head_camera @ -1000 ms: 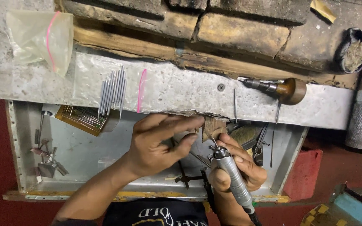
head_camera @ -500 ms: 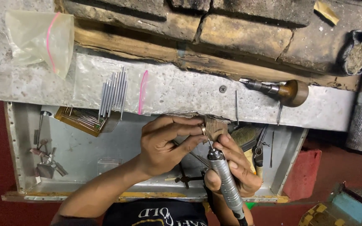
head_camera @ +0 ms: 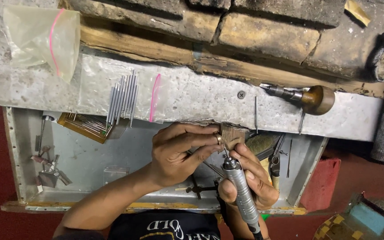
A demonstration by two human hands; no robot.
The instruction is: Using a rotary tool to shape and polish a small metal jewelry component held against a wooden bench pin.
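The left hand (head_camera: 174, 153) pinches a small gold ring (head_camera: 218, 138) at its fingertips, just above the right hand (head_camera: 250, 180), which is closed around a rotary handpiece (head_camera: 241, 191). The ring looks light, rigid and slippery; grip it by the edges.

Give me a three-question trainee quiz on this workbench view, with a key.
1. True or false: the right hand holds a ribbed metal rotary handpiece like a pen.
2. What does the left hand pinch at its fingertips? A) a small gold-coloured ring B) a hammer C) a brush
3. Fill in: the wooden-handled tool lies on the metal bench top, to the ____ of the hands in the picture.

Key:
1. True
2. A
3. upper right
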